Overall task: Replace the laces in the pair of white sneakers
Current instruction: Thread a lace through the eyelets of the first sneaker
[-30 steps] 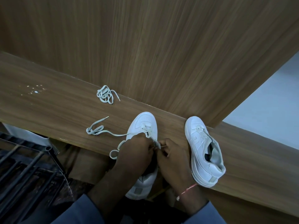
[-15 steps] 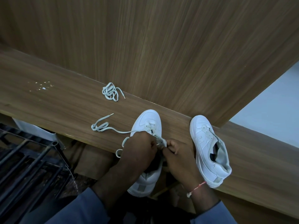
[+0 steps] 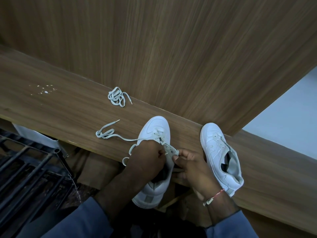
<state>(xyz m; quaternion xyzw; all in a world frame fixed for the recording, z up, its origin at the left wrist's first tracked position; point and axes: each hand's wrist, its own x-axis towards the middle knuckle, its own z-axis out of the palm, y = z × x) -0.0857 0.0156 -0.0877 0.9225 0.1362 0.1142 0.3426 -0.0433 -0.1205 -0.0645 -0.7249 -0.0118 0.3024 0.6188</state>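
Lying out — two sneakers (image 3: 155,127), two laces (image 3: 117,99)

Two white sneakers (image 3: 157,126) (image 3: 212,134), two laces (image 3: 116,97) (image 3: 104,133), two hands (image 3: 145,160) (image 3: 193,167)

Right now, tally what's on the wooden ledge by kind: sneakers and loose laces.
Sneakers: 2 (sneaker being laced, other sneaker)
Laces: 2 (bundled lace, trailing lace)
Total: 4
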